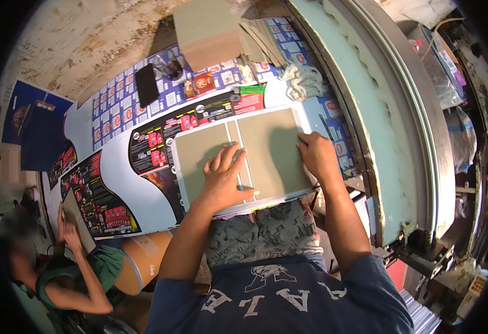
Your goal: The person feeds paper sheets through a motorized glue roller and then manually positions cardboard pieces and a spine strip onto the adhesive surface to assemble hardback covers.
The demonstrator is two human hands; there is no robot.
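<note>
In front of me lies an opened-out book cover (274, 146): two grey-brown boards with a narrow strip between them, framed by white paper at the edges. My left hand (221, 181) rests on it with fingers spread, across the left board and the spine strip. At the cover's right edge is my right hand (317, 157), its fingers curled and pressed together on the white paper border there. The fingertips' underside is hidden, but the hand appears to grip that edge.
A stack of grey-brown boards (208, 33) stands at the back, with a phone (146, 84) and a crumpled white cloth (302, 80) nearby. Printed sheets (155, 147) cover the table. Right stands a large green machine (389, 111). At left, a co-worker's hands (68, 234) touch another board.
</note>
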